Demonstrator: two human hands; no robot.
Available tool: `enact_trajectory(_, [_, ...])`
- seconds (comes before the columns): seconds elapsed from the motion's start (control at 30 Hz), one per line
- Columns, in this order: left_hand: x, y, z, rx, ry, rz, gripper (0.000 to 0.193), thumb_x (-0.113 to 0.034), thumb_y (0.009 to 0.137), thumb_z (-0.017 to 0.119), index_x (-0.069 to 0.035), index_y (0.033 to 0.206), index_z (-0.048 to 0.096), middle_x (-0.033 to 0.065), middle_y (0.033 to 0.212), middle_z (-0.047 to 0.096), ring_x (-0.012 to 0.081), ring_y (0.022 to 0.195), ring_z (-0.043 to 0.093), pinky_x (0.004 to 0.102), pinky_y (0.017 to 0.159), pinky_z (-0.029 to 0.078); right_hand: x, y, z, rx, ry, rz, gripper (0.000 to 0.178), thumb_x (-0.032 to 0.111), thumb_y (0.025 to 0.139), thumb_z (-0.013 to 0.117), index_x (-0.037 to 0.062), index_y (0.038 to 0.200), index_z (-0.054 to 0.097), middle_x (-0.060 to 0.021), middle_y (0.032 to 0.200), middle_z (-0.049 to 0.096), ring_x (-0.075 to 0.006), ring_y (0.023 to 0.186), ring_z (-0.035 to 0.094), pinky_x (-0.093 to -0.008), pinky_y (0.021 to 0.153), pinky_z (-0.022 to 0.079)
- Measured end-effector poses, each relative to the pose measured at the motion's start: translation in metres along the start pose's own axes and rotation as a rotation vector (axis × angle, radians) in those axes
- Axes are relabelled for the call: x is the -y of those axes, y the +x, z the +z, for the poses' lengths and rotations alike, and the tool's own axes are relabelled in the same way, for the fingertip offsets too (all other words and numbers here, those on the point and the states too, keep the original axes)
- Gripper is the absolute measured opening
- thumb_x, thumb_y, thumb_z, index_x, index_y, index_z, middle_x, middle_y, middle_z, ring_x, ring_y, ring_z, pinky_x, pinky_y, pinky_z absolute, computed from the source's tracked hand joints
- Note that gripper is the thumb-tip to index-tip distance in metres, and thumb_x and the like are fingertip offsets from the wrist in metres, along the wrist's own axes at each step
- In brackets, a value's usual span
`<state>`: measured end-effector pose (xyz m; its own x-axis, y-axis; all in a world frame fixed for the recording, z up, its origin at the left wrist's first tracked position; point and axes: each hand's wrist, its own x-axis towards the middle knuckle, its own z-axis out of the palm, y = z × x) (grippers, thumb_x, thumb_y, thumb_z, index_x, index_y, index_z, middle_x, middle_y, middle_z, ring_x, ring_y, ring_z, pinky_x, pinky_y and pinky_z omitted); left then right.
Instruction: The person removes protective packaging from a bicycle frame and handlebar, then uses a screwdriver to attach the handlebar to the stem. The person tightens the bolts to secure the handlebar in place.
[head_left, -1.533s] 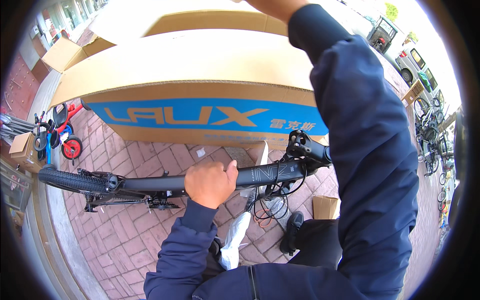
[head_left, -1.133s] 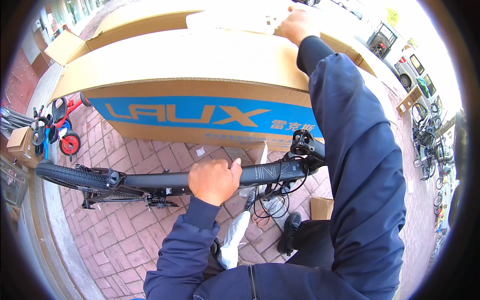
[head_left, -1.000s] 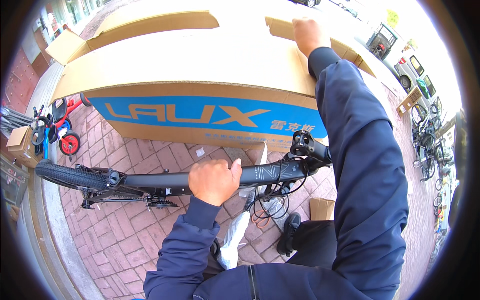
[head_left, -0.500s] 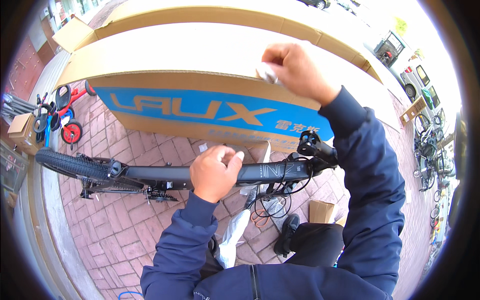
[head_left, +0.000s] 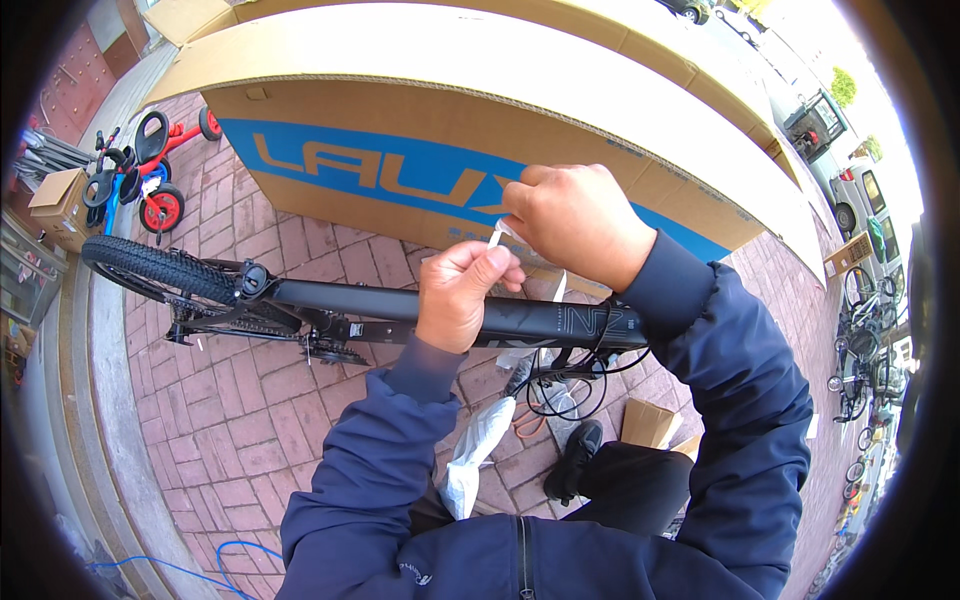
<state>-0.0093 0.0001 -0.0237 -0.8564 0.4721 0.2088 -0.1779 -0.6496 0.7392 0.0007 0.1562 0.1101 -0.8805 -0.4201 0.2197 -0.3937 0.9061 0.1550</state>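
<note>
My two hands meet above the black bicycle frame (head_left: 385, 302), which lies across the view with its rear wheel (head_left: 160, 265) to the left. A thin white strip (head_left: 497, 236), paper or plastic, stretches between them. The thumb and fingers of my left hand (head_left: 462, 288) pinch its near end. My right hand (head_left: 580, 222) is closed, knuckles up, round its other part, which the fingers mostly hide. Loose black cables (head_left: 560, 395) hang at the front of the frame, below my right forearm. That forearm covers the stem area.
A large cardboard box (head_left: 330, 115) with a blue band stands beyond the bicycle. White wrapping (head_left: 478, 455) and a small carton (head_left: 650, 424) lie by my feet on brick paving. Children's tricycles (head_left: 150, 180) stand at left, parked bicycles (head_left: 858, 345) at right. A blue hose (head_left: 235, 548) lies lower left.
My right hand has come down and left from the box's top edge, bringing the white material. My left hand has risen off the frame tube and now pinches the strip.
</note>
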Motion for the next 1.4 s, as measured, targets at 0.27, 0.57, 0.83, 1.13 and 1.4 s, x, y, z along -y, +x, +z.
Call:
enact_trajectory(0.27, [0.006,0.002,-0.003,0.003,-0.056,0.101,0.023,-0.018,0.098,0.067,0.004,0.100,0.069,0.0123,0.093,0.070,0.0188,0.088,0.064,0.0338,0.084,0.051,-0.022,-0.012,-0.021,-0.059,0.012,0.075,0.013,0.018,0.085,0.069,0.0057,0.082,0.065,-0.0113,0.073,0.066,-0.0316,0.071,0.069,-0.0398,0.065,0.056])
enact_trajectory(0.57, [0.007,0.004,-0.006,0.087,-0.076,0.107,0.025,-0.022,0.098,0.068,0.003,0.101,0.069,0.0125,0.095,0.071,0.0186,0.087,0.064,0.0343,0.085,0.051,-0.028,-0.027,-0.042,-0.036,0.550,0.237,0.010,0.009,0.086,0.066,0.0010,0.090,0.071,-0.0163,0.071,0.066,-0.0330,0.064,0.066,-0.0381,0.066,0.055])
enact_trajectory(0.83, [0.006,0.004,-0.008,0.065,-0.144,0.106,0.021,-0.018,0.097,0.068,0.002,0.104,0.067,0.0115,0.099,0.070,0.0192,0.093,0.065,0.0342,0.087,0.051,-0.016,-0.035,-0.056,0.268,1.518,0.541,0.039,0.036,0.105,0.056,-0.0008,0.098,0.068,-0.0058,0.075,0.069,-0.0104,0.062,0.068,-0.0209,0.050,0.053])
enact_trajectory(1.13, [0.002,0.002,-0.002,0.227,0.022,0.040,0.035,-0.015,0.093,0.074,0.003,0.120,0.061,0.0113,0.111,0.067,0.0177,0.100,0.066,0.0323,0.092,0.053,-0.002,-0.028,-0.030,0.400,1.052,0.656,0.032,0.024,0.103,0.057,-0.0032,0.091,0.069,-0.0080,0.074,0.069,-0.0127,0.058,0.067,-0.0266,0.049,0.052])
enact_trajectory(1.4, [0.001,-0.003,-0.004,0.175,0.224,-0.023,0.022,-0.014,0.095,0.070,0.005,0.105,0.067,0.0117,0.090,0.070,0.0174,0.081,0.067,0.0294,0.076,0.054,-0.001,-0.022,0.005,0.160,0.518,0.277,0.030,0.019,0.097,0.061,-0.0059,0.081,0.067,-0.0158,0.063,0.065,-0.0192,0.055,0.069,-0.0307,0.051,0.053])
